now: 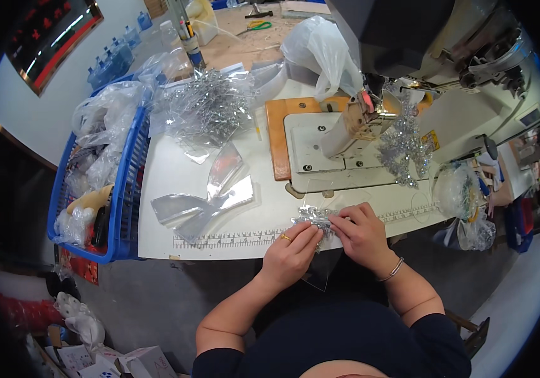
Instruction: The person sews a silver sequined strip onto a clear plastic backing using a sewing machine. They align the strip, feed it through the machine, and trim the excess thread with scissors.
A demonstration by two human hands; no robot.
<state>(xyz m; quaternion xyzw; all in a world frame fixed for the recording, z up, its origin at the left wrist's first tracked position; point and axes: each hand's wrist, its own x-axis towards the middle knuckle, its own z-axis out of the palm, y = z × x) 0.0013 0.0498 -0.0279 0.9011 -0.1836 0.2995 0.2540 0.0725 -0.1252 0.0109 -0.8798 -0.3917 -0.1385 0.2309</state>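
At the front edge of the white sewing table, both my hands are closed on a small silvery beaded piece (313, 215). My left hand (290, 257) pinches its left side; a ring is on one finger. My right hand (364, 238) grips its right side, fingers bent, a bracelet on the wrist. A transparent plastic sheet (319, 274) shows below the fingers and hangs past the table edge. Just behind my hands is the sewing machine (348, 135), with a bunch of silvery beaded pieces (404, 148) beside its post. My fingers partly hide the held piece.
Left of my hands lie flat clear plastic strips (210, 200). A heap of silvery beaded pieces (213, 104) sits farther back. The blue basket (115, 217) holds plastic bags. A white plastic bag (321, 53) stands behind the machine. Printed ruler strips (229, 239) run along the table's front edge.
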